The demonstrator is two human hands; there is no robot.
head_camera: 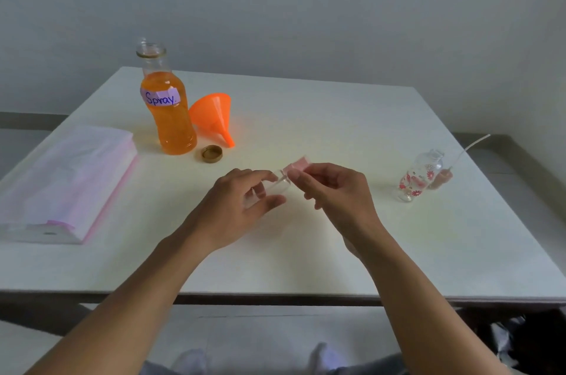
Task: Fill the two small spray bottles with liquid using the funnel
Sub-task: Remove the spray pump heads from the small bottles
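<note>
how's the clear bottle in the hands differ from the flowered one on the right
The small clear spray bottle is tilted between the left hand and right hand, pink cap on. The small clear flowered bottle stands alone on the white table, neck open, red flower print. Both look empty.

The funnel (214, 117) lies right of the large bottle (167, 108) (cap (212, 154) in front), far left of the spray bottle (419, 176).

We see left hand (245, 203) gripping clear small spray bottle (277, 185), right hand (333, 188) pinching its pink cap (296, 165); orange funnel (214, 117) lying on white table (306, 117).
</note>
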